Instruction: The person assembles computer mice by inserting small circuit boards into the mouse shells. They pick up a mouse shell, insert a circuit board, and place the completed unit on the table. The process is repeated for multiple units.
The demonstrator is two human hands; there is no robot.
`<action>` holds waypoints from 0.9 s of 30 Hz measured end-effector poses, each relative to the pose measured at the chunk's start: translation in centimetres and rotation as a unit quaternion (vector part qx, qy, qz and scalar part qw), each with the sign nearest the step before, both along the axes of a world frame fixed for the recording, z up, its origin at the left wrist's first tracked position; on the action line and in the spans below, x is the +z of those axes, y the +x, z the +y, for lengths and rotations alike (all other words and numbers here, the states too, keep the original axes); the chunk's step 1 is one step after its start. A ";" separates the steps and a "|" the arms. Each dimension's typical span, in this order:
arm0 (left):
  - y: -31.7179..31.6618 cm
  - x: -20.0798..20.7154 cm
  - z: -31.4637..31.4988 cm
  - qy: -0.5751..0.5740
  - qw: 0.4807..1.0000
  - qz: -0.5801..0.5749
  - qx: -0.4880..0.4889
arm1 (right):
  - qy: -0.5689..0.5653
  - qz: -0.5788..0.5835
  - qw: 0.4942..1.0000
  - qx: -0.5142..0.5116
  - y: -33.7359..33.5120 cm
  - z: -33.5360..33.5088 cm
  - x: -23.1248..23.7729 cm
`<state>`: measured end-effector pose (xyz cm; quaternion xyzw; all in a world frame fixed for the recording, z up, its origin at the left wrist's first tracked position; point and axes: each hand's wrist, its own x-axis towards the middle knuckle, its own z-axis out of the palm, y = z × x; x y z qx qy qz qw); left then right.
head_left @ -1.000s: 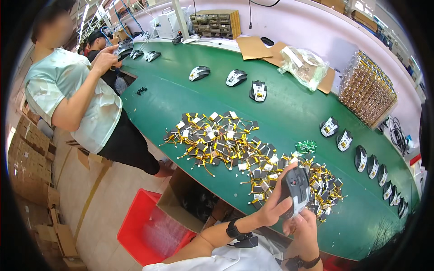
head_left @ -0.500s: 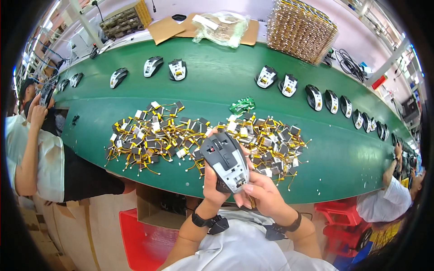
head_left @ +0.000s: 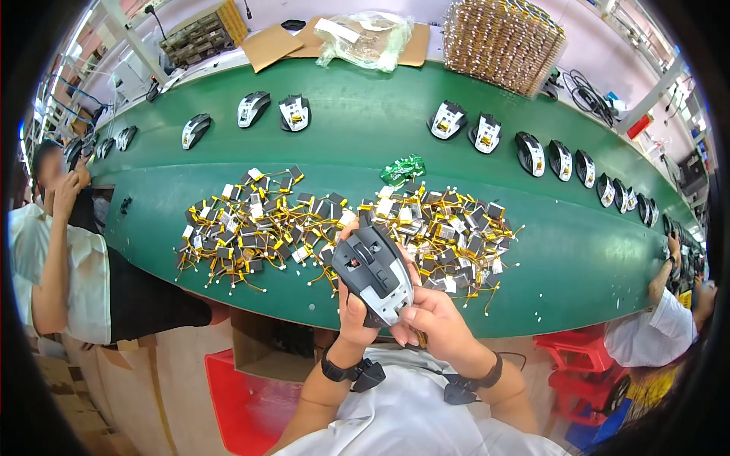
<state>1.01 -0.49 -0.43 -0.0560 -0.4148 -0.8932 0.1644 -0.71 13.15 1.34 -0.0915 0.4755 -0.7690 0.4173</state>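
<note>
A black and grey computer mouse (head_left: 371, 270), its top cover off over a white inner part, is tilted in front of me. My left hand (head_left: 353, 318) grips it from the left and beneath. At its lower end my right hand (head_left: 447, 325) presses the thumb to the white part, fingers curled below. A small yellow-brown bit (head_left: 422, 340) pokes out under those fingers; the rest of it is hidden. Behind the mouse lie small grey batteries with yellow wires, in a left heap (head_left: 247, 232) and a right heap (head_left: 456, 239).
Across the green bench (head_left: 365, 114) stands a row of similar mice, such as one mouse (head_left: 295, 114). A crumpled green wrapper (head_left: 403, 170) touches the right heap. Clear plastic (head_left: 369, 45) and a wire-filled stack (head_left: 498, 45) sit behind. Co-workers flank me; a red bin (head_left: 236, 403) stands below.
The mouse has tipped and shifted slightly left in my hands, and my right thumb stays at its lower end. The person at left has raised a mouse nearer to themselves.
</note>
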 end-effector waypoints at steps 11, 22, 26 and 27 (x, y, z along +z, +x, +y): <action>0.1 0.0 0.1 -0.034 0.999 -0.003 0.001 | 0.006 -0.013 1.000 0.014 0.2 0.2 -0.7; -1.2 -2.3 0.5 0.077 0.995 0.004 -0.061 | 0.037 0.151 0.941 -0.300 -0.8 2.3 -0.7; -1.4 -2.1 0.9 0.076 0.996 -0.029 -0.034 | -0.094 0.149 0.934 -0.311 -0.7 0.2 0.7; -1.5 -2.1 0.7 0.084 0.995 -0.030 -0.034 | -0.128 0.103 0.949 -0.271 -0.6 0.0 0.9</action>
